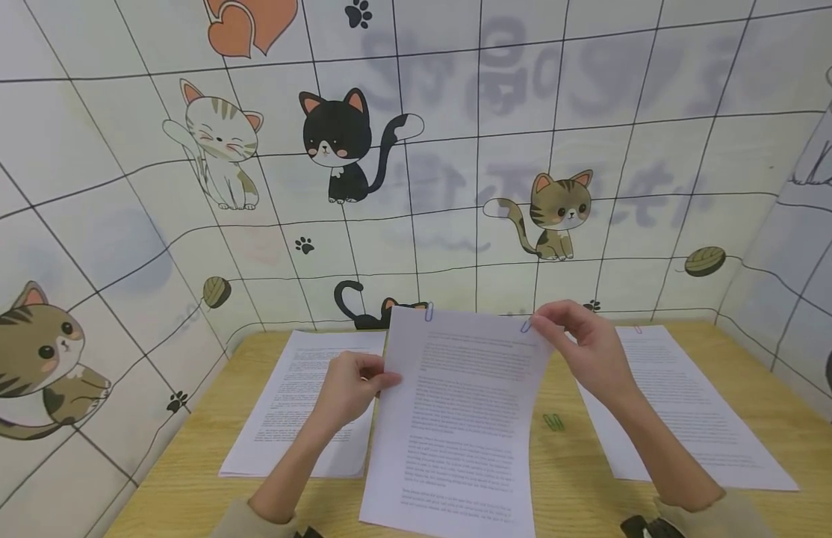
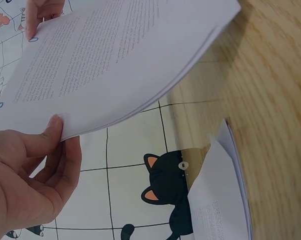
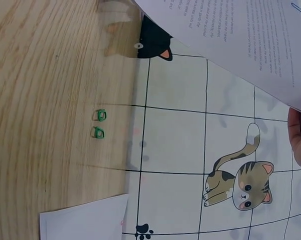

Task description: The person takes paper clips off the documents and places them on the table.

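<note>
Between my two hands a printed sheaf of paper [image 1: 463, 433] is held up off the table, its top edge raised. Two blue paper clips sit on that edge, one paper clip [image 1: 429, 311] near the left corner and another paper clip [image 1: 526, 325] near the right. My left hand [image 1: 349, 388] pinches the left side between thumb and fingers. At the top right corner, beside the clip, my right hand [image 1: 584, 347] pinches the sheaf. More than one layer shows along the edge of the sheaf [image 2: 155, 95] in the left wrist view.
Left of the sheaf lies a printed paper stack [image 1: 288, 418]. On the right is another printed stack [image 1: 698, 433] with a pink paper clip [image 1: 636, 329] at its top. Two green paper clips [image 1: 553, 422] lie on the wooden table [image 1: 570, 478]. A cat-patterned wall covering [image 1: 449, 246] rises behind.
</note>
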Motion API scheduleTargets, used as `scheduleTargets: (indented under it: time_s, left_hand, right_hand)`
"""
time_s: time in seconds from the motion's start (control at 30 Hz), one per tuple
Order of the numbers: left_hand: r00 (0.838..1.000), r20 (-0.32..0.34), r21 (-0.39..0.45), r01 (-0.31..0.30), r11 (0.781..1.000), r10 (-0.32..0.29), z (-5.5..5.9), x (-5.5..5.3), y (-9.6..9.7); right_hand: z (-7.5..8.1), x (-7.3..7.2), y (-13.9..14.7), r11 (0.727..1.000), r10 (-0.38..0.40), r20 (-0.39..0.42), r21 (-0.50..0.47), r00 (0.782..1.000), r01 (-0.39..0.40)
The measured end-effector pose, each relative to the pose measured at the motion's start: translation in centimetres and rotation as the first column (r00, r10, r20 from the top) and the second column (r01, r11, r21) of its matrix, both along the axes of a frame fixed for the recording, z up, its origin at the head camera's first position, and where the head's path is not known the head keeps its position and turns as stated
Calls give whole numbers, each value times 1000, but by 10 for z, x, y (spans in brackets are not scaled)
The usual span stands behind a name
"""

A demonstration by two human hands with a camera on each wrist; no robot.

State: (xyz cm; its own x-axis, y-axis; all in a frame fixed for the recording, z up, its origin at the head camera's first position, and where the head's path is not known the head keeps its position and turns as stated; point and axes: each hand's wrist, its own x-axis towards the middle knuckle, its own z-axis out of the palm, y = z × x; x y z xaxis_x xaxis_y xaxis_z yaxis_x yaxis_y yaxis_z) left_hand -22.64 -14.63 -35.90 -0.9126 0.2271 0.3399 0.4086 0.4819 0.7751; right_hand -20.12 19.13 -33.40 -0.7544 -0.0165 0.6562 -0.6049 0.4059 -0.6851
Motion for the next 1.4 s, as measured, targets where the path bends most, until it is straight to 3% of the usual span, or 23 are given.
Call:
scheduleTargets:
  time_s: [0.13, 0.33, 0.63, 0.87, 1.17, 1.4]
  left_hand:
    - [1000, 4, 14, -1, 1000, 0, -2, -1, -2]
    - [1000, 15, 29, -6, 1000, 5, -4, -2, -6]
    - [996, 92, 75, -22, 997, 15, -5, -2, -11]
    - [995, 100, 94, -30, 995, 20, -5, -5, -12]
    - [992, 126, 131, -29, 991, 13, -2, -7, -13]
    - [990, 137, 150, -33, 988, 12, 0, -8, -14]
  right_hand:
    - [0, -1, 3, 999, -27, 1, -36, 1000, 27]
    - [0, -3, 8, 996, -5, 5, -93, 1000, 5]
    - [1, -2, 14, 994, -69, -41, -90, 997, 66]
    - [1, -2, 18, 993, -54, -50, -103, 997, 48]
    - [2, 0, 19, 998, -18, -18, -67, 1000, 17]
    - [-4, 1, 25, 997, -40, 57, 68, 998, 36]
